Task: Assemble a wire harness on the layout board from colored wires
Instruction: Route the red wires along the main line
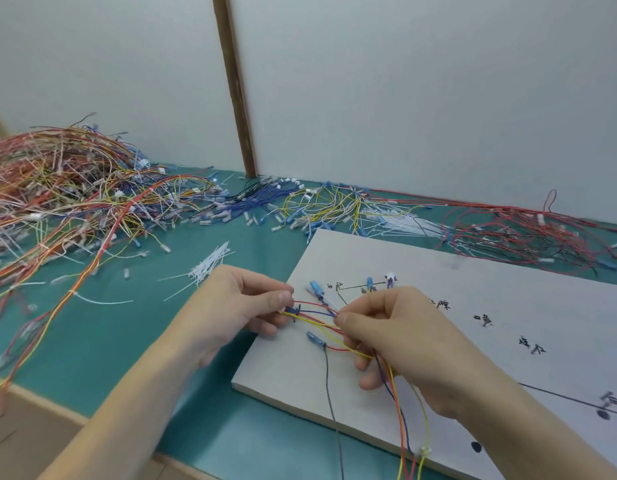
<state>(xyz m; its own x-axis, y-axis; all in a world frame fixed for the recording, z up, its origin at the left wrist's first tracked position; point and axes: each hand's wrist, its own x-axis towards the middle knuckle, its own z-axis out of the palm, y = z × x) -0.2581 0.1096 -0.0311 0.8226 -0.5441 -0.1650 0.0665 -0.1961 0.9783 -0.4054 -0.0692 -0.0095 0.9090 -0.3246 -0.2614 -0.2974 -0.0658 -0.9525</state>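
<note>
A white layout board (438,323) with black lines and handwritten marks lies on the teal table. Over its near left corner I hold a small bundle of red, yellow and blue wires (317,322). My left hand (244,306) pinches the bundle's left end between thumb and fingers. My right hand (397,337) pinches the same wires a little to the right, and their tails (404,410) run down through its curled fingers past the board's front edge. A blue terminal on a grey wire (315,339) lies below the bundle. More blue terminals (315,287) sit on the board behind.
A big tangled heap of coloured wires (64,188) fills the left of the teal table (127,341). Blue, yellow and red wire batches (334,206) line the back wall. A pile of white cable ties (210,265) lies just beyond my left hand.
</note>
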